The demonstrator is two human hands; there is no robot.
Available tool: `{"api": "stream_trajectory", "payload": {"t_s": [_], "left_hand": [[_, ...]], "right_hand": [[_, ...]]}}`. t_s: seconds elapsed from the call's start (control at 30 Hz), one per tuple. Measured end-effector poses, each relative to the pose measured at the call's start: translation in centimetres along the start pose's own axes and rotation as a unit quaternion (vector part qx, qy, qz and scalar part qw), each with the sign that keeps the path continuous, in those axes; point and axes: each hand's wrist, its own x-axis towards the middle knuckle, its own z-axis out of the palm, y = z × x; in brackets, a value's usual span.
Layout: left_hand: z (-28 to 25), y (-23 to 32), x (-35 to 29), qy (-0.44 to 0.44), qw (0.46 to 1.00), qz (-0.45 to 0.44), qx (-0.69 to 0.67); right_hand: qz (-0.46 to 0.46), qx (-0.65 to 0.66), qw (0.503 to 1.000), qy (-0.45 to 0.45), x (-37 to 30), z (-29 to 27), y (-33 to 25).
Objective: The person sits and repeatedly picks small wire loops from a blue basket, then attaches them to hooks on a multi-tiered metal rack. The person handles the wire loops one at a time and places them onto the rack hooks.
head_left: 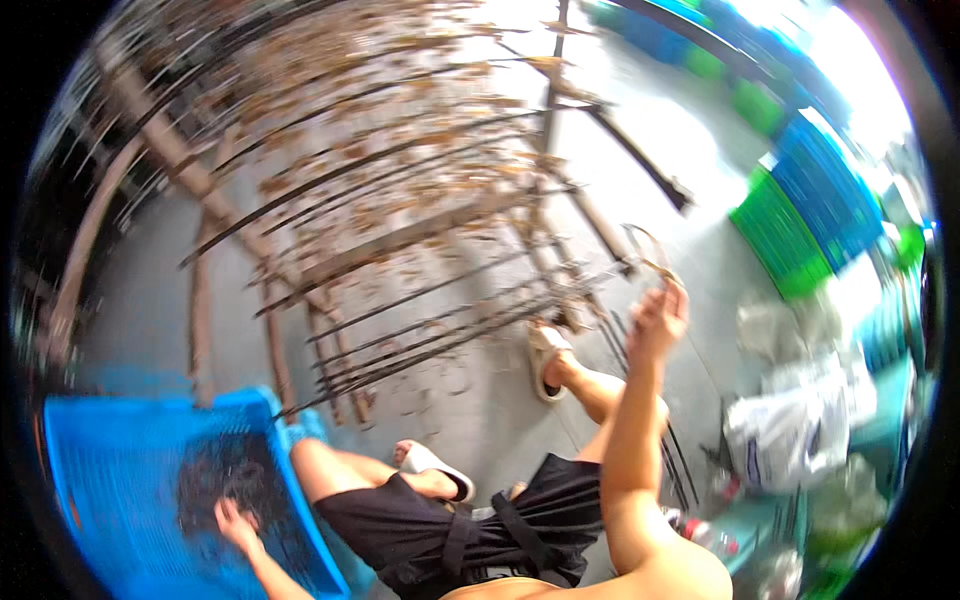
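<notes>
My right hand (658,315) is raised at the right end of the rack, its fingers closed on a thin brownish loop (650,250). At the lower left, my left hand (237,525) is down in a blue plastic basket (90,470), at the edge of a tangled heap of thin dark loops or strands (225,475). Its fingers point toward the heap, but blur hides whether they hold any of it. In front of me stands a rack (390,245) of wooden beams and dark rods, with many small brownish ring-like pieces (400,120) along the rods.
Several loose dark rods (680,465) lean beside my right leg. Green and blue crates (790,235) stand on the right, with white plastic bags (790,430) nearer me. Small curved pieces (415,395) lie on the grey floor between my feet and the rack.
</notes>
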Motion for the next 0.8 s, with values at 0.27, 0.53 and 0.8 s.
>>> {"api": "stream_trajectory", "payload": {"t_s": [0.27,0.53,0.8], "left_hand": [[3.5,0.9,-1.1,-0.014,0.982,-0.151,-0.112],[4.5,-2.5,0.3,0.058,0.96,0.104,0.252],[6.3,-0.8,-2.3,0.05,0.968,-0.085,0.229]], "right_hand": [[0.164,-0.062,0.984,-0.001,2.6,-0.4,5.6],[0.223,-0.024,0.975,-0.009,2.6,0.1,7.2],[0.25,-0.014,0.967,-0.038,3.6,0.5,7.0]]}}
